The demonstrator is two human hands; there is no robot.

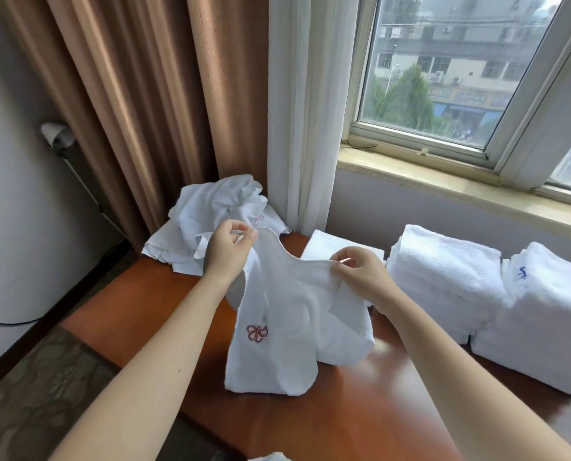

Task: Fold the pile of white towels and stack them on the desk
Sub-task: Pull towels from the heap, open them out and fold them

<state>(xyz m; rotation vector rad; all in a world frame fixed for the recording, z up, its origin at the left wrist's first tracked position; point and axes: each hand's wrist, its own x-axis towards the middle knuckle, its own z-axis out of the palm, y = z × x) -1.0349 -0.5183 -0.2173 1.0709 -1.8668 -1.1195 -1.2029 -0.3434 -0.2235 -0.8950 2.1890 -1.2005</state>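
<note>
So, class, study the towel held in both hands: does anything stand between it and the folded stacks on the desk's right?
Nothing visible does. The towel, pinched by the left hand and right hand, has only bare desk between it and the folded stacks; the unfolded pile lies left.

Your one view comes from the wide-angle camera on your head, tilted forward and down at the desk [144,311]. It sits close, facing the window [443,78] and curtain [128,94]
</note>
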